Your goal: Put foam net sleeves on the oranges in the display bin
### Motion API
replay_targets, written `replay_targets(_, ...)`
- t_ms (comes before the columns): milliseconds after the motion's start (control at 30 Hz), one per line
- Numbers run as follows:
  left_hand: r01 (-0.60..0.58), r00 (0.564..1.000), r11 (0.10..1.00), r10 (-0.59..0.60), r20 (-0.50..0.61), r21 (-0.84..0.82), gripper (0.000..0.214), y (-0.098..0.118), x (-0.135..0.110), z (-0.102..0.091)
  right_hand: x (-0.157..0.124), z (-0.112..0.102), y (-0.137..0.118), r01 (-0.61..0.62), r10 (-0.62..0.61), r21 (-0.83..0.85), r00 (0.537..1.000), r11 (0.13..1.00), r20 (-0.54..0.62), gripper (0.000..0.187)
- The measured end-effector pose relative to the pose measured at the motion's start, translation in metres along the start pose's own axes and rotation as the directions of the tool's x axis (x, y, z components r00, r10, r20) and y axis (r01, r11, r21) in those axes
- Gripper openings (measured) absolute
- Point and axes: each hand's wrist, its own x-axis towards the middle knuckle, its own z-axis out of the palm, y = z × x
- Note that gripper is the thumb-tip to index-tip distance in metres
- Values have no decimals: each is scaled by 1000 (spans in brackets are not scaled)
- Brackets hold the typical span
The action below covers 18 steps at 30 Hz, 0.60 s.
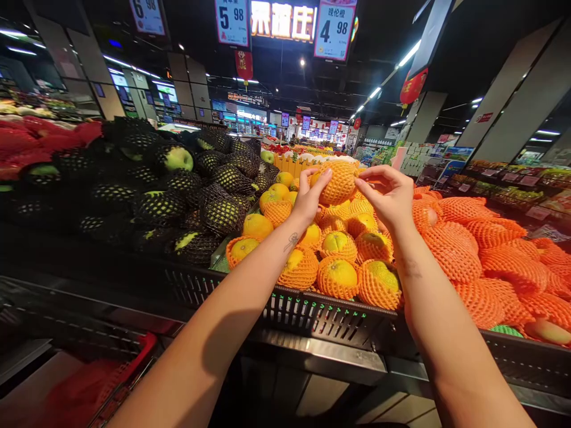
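Between my two hands, above the pile, is an orange (338, 183) wrapped in a yellow-orange foam net. My left hand (308, 196) grips it from the left side, thumb on the front. The fingertips of my right hand (387, 193) pinch the net at its right edge. Below them, several more oranges (338, 276) lie in a black slotted crate (330, 318), many in the same foam nets and some bare.
Green apples in black foam nets (223, 208) are heaped to the left. Fruit in orange-red foam nets (450, 249) fills the right. A red shopping basket (147, 351) stands at lower left. Price signs (334, 30) hang overhead.
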Motion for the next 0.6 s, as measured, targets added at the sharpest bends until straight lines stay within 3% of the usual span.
replay_targets(133, -42, 999, 999, 42, -25, 13, 49, 4, 0, 0, -1, -1, 4, -29, 20, 63, 992, 998, 124, 29)
replay_targets(300, -104, 995, 994, 104, -11, -46, 50, 13, -9, 3, -4, -1, -9, -2, 8, -31, 979, 1000, 204, 44)
replay_targets(600, -83, 995, 995, 85, 47, -53, 53, 2, -4, 3, -6, 13, 0, 253, -118, -358, 926, 899, 358, 71)
